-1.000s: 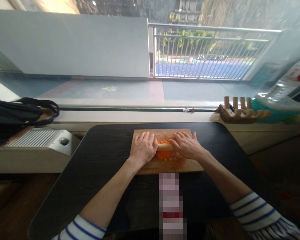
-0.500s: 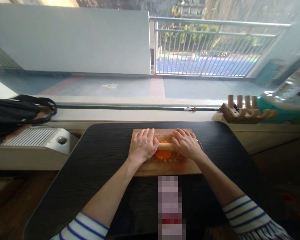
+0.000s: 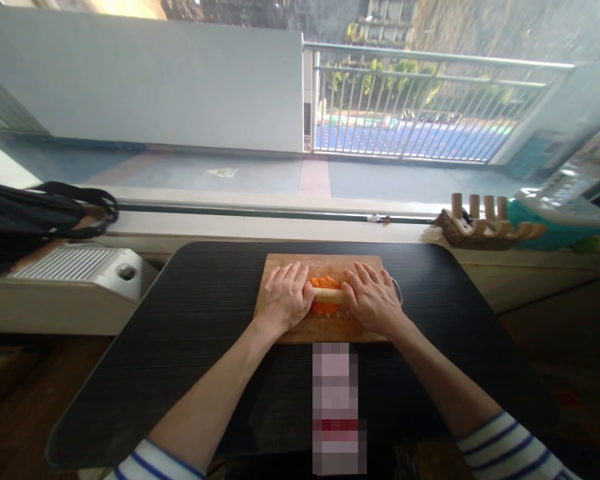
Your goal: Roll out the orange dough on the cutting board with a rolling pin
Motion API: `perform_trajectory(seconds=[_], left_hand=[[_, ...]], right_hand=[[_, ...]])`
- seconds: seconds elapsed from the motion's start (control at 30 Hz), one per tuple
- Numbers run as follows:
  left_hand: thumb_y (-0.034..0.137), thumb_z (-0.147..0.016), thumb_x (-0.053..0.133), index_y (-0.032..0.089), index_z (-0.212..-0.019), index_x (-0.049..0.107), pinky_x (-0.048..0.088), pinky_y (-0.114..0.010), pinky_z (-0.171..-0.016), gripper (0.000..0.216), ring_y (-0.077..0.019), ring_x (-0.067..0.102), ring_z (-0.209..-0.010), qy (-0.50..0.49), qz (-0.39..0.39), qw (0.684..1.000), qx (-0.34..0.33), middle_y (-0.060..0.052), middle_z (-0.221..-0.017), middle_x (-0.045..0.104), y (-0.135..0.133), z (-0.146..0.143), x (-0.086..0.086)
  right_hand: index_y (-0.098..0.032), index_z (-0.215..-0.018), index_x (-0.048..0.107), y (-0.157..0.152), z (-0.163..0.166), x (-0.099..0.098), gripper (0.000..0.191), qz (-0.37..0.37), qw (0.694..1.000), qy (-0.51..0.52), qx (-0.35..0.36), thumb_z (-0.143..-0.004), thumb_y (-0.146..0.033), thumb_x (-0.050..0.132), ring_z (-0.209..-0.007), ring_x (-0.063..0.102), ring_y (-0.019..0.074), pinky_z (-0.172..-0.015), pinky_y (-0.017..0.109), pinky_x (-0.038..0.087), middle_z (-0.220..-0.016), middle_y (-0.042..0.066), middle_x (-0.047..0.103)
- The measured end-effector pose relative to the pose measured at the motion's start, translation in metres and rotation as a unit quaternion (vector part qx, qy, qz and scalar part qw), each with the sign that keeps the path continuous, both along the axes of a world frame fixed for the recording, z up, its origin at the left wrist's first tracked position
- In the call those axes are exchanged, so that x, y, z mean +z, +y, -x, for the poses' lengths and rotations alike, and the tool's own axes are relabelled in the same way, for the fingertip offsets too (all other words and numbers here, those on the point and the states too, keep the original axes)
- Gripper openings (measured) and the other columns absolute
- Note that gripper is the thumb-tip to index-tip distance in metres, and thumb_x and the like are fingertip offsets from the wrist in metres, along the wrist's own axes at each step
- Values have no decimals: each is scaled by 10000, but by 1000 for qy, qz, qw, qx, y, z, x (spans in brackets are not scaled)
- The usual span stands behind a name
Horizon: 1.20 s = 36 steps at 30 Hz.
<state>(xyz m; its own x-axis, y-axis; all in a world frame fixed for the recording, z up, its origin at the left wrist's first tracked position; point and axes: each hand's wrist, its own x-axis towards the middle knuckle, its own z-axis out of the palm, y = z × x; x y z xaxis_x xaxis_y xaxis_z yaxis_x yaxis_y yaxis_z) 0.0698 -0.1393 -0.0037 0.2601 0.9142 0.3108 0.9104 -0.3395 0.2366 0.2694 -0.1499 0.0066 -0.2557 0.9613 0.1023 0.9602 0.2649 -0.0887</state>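
Observation:
A wooden board (image 3: pixel 285 263) lies on a black table (image 3: pixel 200 313). On it sits a flattened orange lump (image 3: pixel 323 283) with crumbs around it. A pale wooden rolling pin (image 3: pixel 327 295) lies across the lump. My left hand (image 3: pixel 285 297) rests palm down on the pin's left end, fingers stretched forward. My right hand (image 3: pixel 373 297) lies the same way on the pin's right end. Most of the pin is hidden under my hands.
A black bag (image 3: pixel 35 217) and a white ribbed appliance (image 3: pixel 80 267) stand left of the table. On the window ledge at the right are a wooden rack with pegs (image 3: pixel 480 223) and a teal container (image 3: pixel 550 223). A window and a railing lie beyond.
Both hands and the rolling pin have drawn back slightly toward me over the orange lump; more of the lump shows beyond the pin. The camera has shifted a little.

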Motion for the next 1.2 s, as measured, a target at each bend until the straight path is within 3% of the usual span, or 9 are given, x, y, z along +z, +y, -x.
perform_trajectory(seconds=[0.33, 0.6, 0.83, 1.2], left_hand=[[303, -898, 320, 136, -1274, 561, 356, -420, -1060, 477, -248, 527, -1209, 68, -17, 997, 26, -112, -1309, 591, 16, -3, 4], [309, -899, 323, 152, -1285, 550, 376, -419, -1040, 475, -255, 526, -1204, 91, -19, 995, 25, -104, -1306, 592, 30, -1, 2], [287, -888, 326, 129, -1233, 591, 362, -414, -1058, 463, -240, 558, -1171, 78, -12, 997, 0, -110, -1266, 622, 25, -1, 4], [303, -906, 287, 102, -1261, 579, 340, -421, -1090, 502, -250, 530, -1222, 94, 16, 995, -18, -130, -1312, 586, 17, 2, 7]], right_hand=[[-258, -1257, 510, 26, 0, 12, 416, 68, 998, -8, 0, -968, -364, 230, -1320, 379, 258, -1051, 545, 277, -1441, 92, 429], [-255, -1285, 503, 34, 1, 10, 431, 75, 997, 0, -27, -964, -344, 230, -1341, 349, 263, -1045, 534, 291, -1461, 94, 404], [-268, -1250, 528, 16, 5, 3, 407, 17, 999, -8, -43, -978, -336, 233, -1366, 314, 250, -1080, 571, 217, -1466, 86, 412], [-261, -1220, 539, 0, 7, 0, 399, -2, 999, -1, -46, -984, -362, 233, -1332, 361, 237, -1083, 529, 233, -1419, 79, 470]])
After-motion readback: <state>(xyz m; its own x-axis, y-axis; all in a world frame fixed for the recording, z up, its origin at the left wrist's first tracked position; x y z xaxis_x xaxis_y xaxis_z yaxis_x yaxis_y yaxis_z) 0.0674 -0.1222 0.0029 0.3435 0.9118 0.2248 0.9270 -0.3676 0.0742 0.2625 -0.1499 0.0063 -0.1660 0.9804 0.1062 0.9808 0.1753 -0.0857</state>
